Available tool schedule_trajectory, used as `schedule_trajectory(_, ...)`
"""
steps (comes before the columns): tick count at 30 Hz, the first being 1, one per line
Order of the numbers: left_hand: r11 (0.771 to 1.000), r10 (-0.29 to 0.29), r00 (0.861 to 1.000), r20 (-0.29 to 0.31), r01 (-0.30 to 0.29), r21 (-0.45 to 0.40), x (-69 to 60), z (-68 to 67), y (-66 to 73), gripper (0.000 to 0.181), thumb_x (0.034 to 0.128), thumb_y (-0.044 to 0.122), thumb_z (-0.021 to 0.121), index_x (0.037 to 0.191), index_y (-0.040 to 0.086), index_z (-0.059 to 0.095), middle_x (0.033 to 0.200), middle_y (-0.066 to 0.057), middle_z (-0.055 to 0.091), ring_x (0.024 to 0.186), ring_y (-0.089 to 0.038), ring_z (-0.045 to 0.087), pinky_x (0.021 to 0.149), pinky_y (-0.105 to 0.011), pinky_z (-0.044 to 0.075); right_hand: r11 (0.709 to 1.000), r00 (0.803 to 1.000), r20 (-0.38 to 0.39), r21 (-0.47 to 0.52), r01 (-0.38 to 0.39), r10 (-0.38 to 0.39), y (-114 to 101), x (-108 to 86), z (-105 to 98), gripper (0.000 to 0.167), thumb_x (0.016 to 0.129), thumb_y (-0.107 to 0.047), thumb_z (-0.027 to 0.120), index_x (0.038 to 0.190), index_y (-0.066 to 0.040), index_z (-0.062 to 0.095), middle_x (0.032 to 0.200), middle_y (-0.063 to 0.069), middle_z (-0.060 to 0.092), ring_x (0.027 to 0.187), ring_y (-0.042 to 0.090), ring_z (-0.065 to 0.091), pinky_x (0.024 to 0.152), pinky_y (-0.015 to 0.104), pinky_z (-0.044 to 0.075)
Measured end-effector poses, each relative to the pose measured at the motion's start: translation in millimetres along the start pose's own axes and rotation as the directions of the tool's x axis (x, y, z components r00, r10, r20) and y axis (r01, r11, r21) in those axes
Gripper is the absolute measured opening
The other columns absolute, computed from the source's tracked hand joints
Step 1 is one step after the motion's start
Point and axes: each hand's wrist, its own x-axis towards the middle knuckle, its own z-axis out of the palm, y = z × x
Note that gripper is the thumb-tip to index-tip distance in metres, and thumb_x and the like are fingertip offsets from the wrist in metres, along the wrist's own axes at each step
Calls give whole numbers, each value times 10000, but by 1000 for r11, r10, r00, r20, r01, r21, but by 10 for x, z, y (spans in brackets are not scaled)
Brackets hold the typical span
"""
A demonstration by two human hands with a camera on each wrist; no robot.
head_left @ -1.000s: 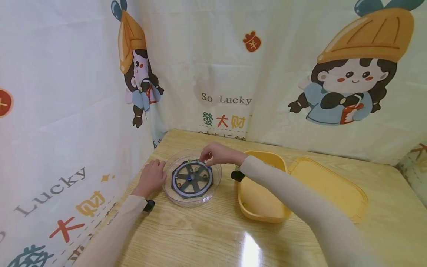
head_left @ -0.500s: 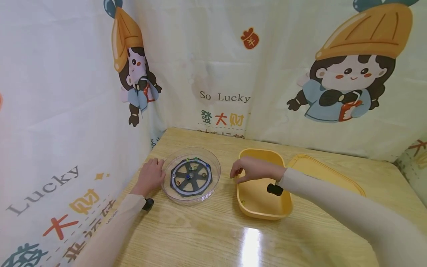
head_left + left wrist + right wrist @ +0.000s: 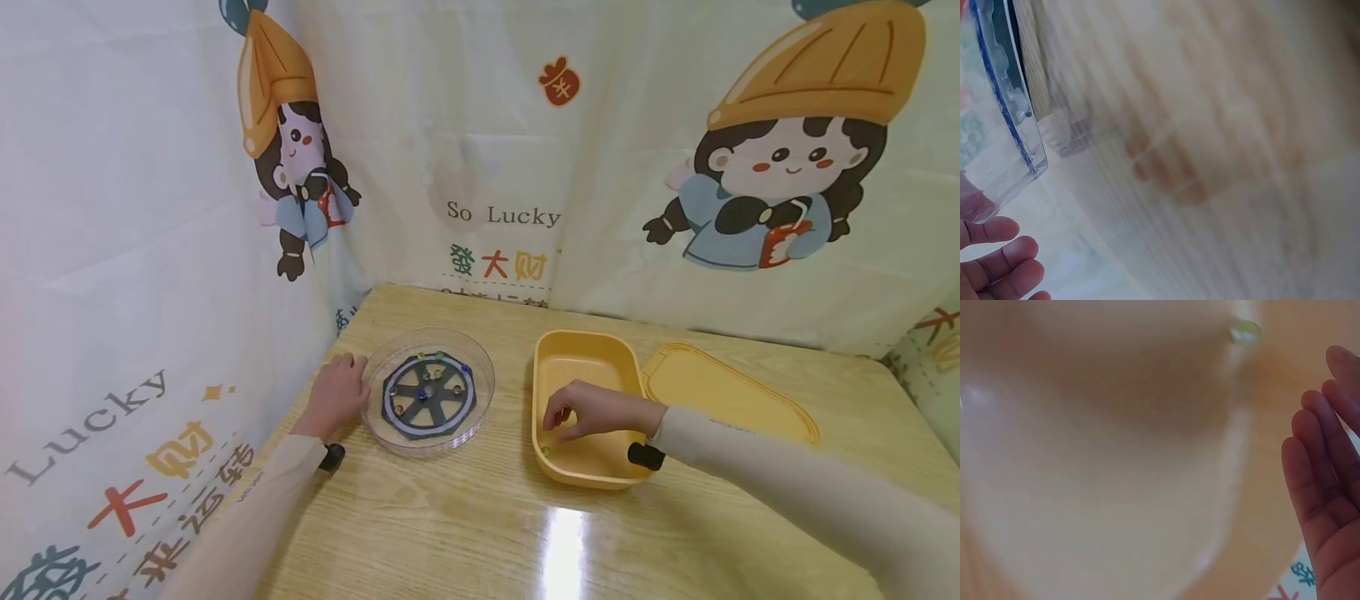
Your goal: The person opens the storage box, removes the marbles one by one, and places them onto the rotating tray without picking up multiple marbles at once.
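Observation:
My left hand [image 3: 335, 396] rests against the left side of a clear round dish [image 3: 372, 433], its fingertips [image 3: 1019, 250] loosely bent by the transparent wall. Inside the dish lies a dark wheel-shaped piece with a pale ring [image 3: 408, 432]. Several small glass marbles sit on it, among them a blue marble [image 3: 465, 368] and an amber marble [image 3: 399, 409]. Over the yellow box [image 3: 538, 392] hovers my right hand [image 3: 592, 410], holding nothing. Just below its fingertips, a yellow-green marble [image 3: 546, 451] lies in the box's near left corner; the right wrist view shows a gap between fingers and marble [image 3: 1245, 332].
A flat yellow lid [image 3: 727, 387] lies right of the box on the wooden table [image 3: 450, 517]. Printed curtains [image 3: 495, 142] hang behind and along the left side. The box's raised walls surround the marble.
My right hand has left the dish's far rim and moved right and nearer, into the space over the yellow box. The left hand has stayed at the dish. The head view has shifted slightly.

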Motion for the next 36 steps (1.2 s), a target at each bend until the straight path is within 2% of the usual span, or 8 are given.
schedule_trajectory(16, 1000, -4, 1000, 16, 3, 12, -10, 26, 1, 212, 814, 92, 573, 982, -35, 554, 805, -178, 521, 695, -304, 472, 620, -438, 432, 999, 998, 45, -17, 33, -32, 74, 129, 188, 72, 753, -86, 758, 813, -98, 720, 811, -19, 693, 756, 45, 599, 704, 178, 501)
schedule_trajectory(27, 1000, 19, 999, -48, -19, 6, 0, 30, -8, 158, 787, 72, 595, 899, -24, 539, 751, -165, 500, 658, -305, 460, 587, -433, 411, 1000, 996, 83, 1, 25, -25, 127, 154, 237, 81, 733, -85, 777, 793, -98, 724, 784, -14, 687, 705, -2, 563, 673, 145, 478)
schedule_trajectory(36, 1000, 12, 999, -47, -12, 4, -11, 31, -16, 153, 793, 75, 593, 904, -19, 546, 750, -159, 493, 653, -296, 452, 571, -425, 402, 1000, 993, 113, 15, 20, -21, 120, 166, 263, 96, 716, -75, 786, 783, -87, 718, 766, -16, 676, 685, -28, 548, 652, 136, 473)
